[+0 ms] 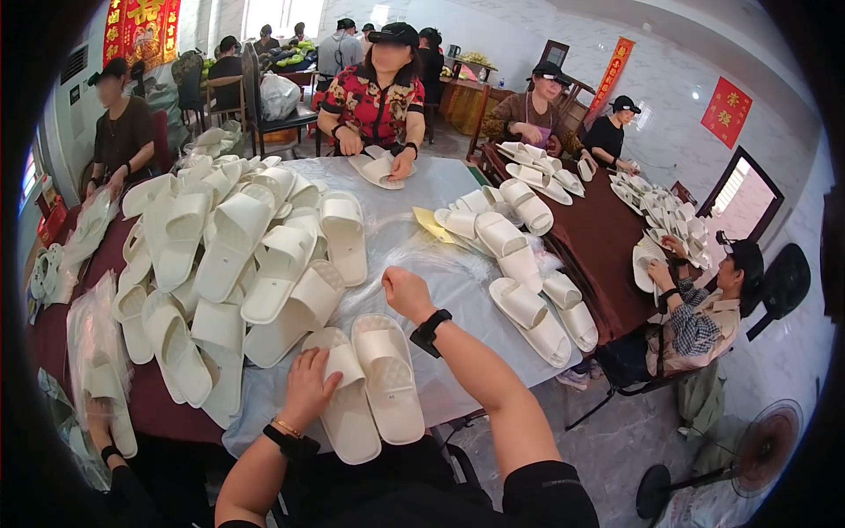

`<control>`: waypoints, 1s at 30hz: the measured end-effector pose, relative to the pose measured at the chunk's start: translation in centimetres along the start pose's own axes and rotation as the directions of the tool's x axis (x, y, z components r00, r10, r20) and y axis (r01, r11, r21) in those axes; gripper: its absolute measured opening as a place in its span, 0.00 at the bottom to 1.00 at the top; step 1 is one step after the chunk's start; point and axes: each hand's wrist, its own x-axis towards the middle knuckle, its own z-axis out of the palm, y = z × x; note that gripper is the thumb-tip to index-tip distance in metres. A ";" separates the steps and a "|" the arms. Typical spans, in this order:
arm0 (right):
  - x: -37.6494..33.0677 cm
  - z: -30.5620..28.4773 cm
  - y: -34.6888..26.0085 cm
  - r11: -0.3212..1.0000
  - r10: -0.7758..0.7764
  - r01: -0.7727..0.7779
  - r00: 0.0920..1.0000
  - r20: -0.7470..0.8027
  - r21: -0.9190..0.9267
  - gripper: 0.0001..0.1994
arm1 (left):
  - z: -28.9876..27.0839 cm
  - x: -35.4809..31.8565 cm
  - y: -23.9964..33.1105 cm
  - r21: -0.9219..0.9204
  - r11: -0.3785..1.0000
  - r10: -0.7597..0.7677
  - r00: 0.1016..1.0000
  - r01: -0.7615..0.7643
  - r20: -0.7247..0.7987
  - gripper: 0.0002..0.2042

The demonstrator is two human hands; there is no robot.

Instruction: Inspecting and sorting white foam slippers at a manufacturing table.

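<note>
A pair of white slippers stands at the table's front edge: the left slipper and, beside it, the right slipper. My left hand grips the left slipper by its outer side, thumb lying toward the strap. Beyond the pair, my right hand is closed over the sheeted table, its fingers curled down. Whether it holds anything is hidden; clear plastic film lies just past it. Left of my hands rises a big heap of white slippers.
More paired slippers and a yellow sheet lie to the right on plastic sheeting. Across the table a person handles a slipper. Another hand is at the left edge with a bagged slipper. A fan stands at the lower right.
</note>
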 end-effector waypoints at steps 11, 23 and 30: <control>5.4 -5.1 0.0 0.947 0.262 -0.161 0.886 -0.381 0.277 0.07 | 0.1 0.0 -0.3 0.028 0.999 -0.047 0.999 0.046 0.013 0.28; 17.5 -18.0 3.5 0.959 0.271 -0.253 0.691 -0.670 0.128 0.07 | 0.4 -0.1 -0.2 -0.025 0.997 -0.077 0.997 0.078 0.015 0.29; 20.5 -20.5 2.8 0.879 0.204 -0.459 0.610 -0.766 -0.132 0.09 | 0.2 -0.3 -0.3 -0.037 0.995 -0.092 0.996 0.092 -0.001 0.29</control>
